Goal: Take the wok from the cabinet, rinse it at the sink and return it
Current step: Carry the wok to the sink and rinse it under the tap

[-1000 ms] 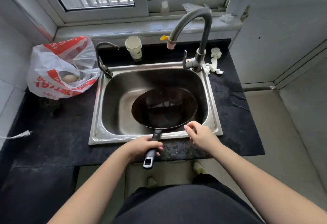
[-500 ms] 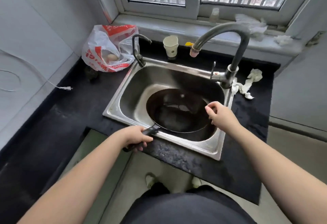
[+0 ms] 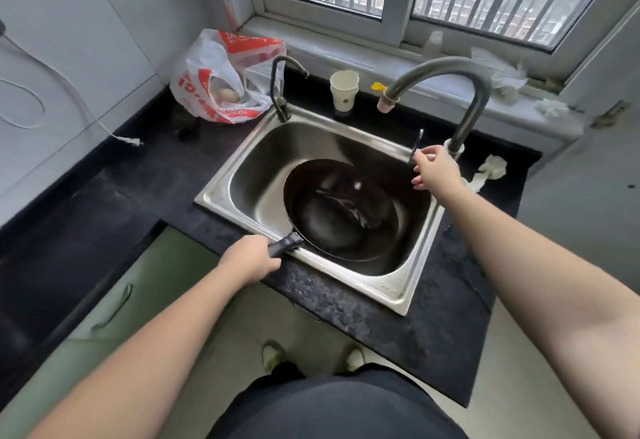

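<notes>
Black and glossy, the wok sits tilted in the steel sink, its handle jutting over the near rim — the left hand curls tight around that handle. Farther back, the right hand touches the thin lever of the tall grey faucet, fingers loosely bent. Behind stand a paper cup and a red-and-white plastic bag.

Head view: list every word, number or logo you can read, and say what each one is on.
"3500+": white digits on the red band of the plastic bag.
Other red print on the bag: crumpled, unreadable.
Paper cup: small dark emblem, too small to read.
Sink rim: faint engraved mark, illegible.
</notes>
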Demonstrator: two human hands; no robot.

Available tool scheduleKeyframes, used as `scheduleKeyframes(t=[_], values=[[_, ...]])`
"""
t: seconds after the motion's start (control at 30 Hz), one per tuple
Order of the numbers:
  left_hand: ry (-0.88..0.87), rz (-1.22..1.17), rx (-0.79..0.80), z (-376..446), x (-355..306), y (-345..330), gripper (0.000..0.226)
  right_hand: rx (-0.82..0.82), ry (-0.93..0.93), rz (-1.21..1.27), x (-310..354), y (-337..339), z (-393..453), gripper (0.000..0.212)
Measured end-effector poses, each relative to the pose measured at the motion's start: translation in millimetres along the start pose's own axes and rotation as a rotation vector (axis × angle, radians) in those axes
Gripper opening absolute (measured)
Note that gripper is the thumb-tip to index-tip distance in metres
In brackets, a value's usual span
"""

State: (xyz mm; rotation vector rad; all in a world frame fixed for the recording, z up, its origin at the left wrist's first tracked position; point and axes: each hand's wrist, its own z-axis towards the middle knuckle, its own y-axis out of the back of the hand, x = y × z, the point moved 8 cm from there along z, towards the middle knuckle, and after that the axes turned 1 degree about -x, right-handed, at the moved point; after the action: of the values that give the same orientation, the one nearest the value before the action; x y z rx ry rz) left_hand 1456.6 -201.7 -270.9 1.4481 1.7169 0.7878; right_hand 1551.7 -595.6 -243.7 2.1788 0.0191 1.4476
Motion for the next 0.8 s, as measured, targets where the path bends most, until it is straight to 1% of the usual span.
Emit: scheduleKeyframes(t=[0.1,0.2,0.3,0.47,0.57,0.7,0.8], values=[[-0.003,0.011,-0.053,-7.5,10.1,-1.3,0.023,-0.006,0.002,-0.026,4.9,2.9,4.4,0.023],[-0.011,-0.035,-0.091,-13.2,23.9,-10.3,0.023,-0.014,0.013,-0.063,9.7,4.7,9.7,0.027],[-0.014,-0.101,-0.117,-18.0,35.9,-21.3,0.025,-0.022,0.023,-0.091,17.0,3.9,15.0,0.025],[0.023,-0.339,-0.043,-16.2,45.5,-38.1,0.023,-0.018,0.030,-0.150,29.4,2.5,22.7,0.025],[0.028,-0.455,-0.006,-15.8,37.6,-40.7,0.016,-0.026,0.038,-0.220,31.0,2.1,26.9,0.027],[0.061,-0.505,0.050,-15.5,29.2,-46.3,0.015,-0.017,0.061,-0.290,29.8,0.6,33.6,0.027],[0.066,-0.452,0.050,-13.8,30.1,-45.8,0.017,-0.017,0.086,-0.347,31.2,-0.2,37.7,0.028]])
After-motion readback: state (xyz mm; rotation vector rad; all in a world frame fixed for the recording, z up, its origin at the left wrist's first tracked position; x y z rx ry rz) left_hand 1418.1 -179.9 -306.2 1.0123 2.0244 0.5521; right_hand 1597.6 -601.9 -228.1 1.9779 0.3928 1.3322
